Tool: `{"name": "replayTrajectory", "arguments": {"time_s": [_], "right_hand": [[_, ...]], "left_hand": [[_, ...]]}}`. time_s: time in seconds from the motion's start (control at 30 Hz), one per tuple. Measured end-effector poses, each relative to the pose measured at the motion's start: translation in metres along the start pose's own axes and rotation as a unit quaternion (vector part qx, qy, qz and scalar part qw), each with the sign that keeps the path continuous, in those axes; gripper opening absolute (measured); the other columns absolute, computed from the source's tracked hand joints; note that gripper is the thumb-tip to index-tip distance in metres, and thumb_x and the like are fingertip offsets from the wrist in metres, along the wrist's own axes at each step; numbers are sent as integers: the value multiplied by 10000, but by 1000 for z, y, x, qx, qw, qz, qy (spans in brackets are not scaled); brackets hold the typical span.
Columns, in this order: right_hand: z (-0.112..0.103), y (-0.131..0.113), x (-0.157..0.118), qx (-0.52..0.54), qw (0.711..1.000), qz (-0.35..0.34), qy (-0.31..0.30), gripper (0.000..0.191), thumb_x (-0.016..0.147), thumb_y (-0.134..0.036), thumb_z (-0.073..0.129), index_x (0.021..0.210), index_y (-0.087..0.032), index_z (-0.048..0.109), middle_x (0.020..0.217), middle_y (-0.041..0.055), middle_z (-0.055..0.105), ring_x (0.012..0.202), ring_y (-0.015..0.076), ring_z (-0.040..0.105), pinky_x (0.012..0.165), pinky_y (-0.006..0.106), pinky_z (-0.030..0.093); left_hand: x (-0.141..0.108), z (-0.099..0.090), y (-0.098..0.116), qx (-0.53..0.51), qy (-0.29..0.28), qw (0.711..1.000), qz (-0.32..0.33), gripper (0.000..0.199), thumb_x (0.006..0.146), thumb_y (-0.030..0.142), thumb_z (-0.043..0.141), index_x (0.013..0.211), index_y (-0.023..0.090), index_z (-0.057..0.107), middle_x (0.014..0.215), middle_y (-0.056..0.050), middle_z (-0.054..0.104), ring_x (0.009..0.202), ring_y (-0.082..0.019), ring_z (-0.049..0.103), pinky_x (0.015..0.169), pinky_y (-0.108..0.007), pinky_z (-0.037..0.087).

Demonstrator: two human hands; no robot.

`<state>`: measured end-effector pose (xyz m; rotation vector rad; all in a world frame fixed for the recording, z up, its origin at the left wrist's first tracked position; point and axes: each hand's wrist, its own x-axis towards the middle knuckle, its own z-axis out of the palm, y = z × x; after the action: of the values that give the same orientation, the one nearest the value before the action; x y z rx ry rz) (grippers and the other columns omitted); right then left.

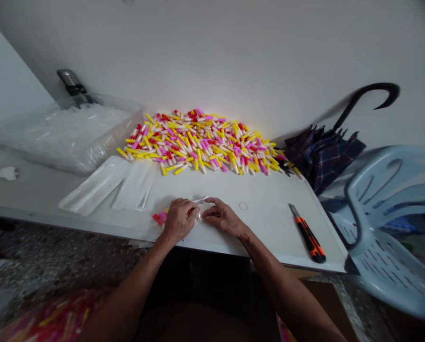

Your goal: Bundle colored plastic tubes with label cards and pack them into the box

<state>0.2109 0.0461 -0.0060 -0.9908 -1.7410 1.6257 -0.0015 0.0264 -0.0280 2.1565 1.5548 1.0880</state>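
Note:
My left hand [180, 218] is closed at the table's front edge, its fingers curled on a small clear plastic bag [198, 214]. A bit of red shows at its fingertips. My right hand [224, 218] faces it, with fingers bent and the thumb and fingertips pinching the bag's other side. A whitish strip with dark print [200, 201] spans between the two hands. Several red, pink and yellow small plastic tubes [159, 218] lie beside and partly under my left hand. Behind my hands spreads a big heap of two-coloured tubes [201, 142].
Flat clear plastic sleeves [94, 185] lie left of my hands, before a large clear bag of plastic [87, 133]. A rubber band [243, 206] and an orange-black box cutter [308, 235] lie to the right. An umbrella [323, 152] and a blue plastic chair [394, 213] stand beyond the table's right edge.

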Motion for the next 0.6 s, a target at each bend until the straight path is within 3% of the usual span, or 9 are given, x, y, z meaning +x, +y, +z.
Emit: {"name": "replayTrajectory", "arguments": {"time_s": [0.2,0.43,0.5,0.6], "right_hand": [[11,11,-1,-49,998,-19,40,675,877,-215,694,1512,-217,466,1001,38,763,908,187,705,877,350,530],[25,9,-10,-132,988,-68,41,711,950,-268,648,1610,-259,387,1108,59,775,894,190,702,854,353,530],[22,3,-10,-112,986,-69,106,643,958,-371,670,1553,-238,464,1071,59,775,879,197,693,835,350,532],[12,-3,-4,-105,937,-35,330,667,863,-525,771,1409,-200,570,1048,78,755,856,211,658,777,344,528]], "left_hand": [[0,1,6,64,-26,997,35,163,981,202,570,855,227,672,848,-43,709,870,-249,607,893,-437,425],[0,-3,11,83,-3,996,40,214,995,202,535,812,219,644,817,-44,692,849,-242,597,869,-424,419],[1,-6,12,77,30,996,36,204,1006,232,544,836,217,656,811,-40,691,851,-241,604,873,-421,415],[2,-8,15,59,74,995,34,209,1025,281,541,878,213,673,823,-43,703,863,-237,622,897,-417,416]]}}
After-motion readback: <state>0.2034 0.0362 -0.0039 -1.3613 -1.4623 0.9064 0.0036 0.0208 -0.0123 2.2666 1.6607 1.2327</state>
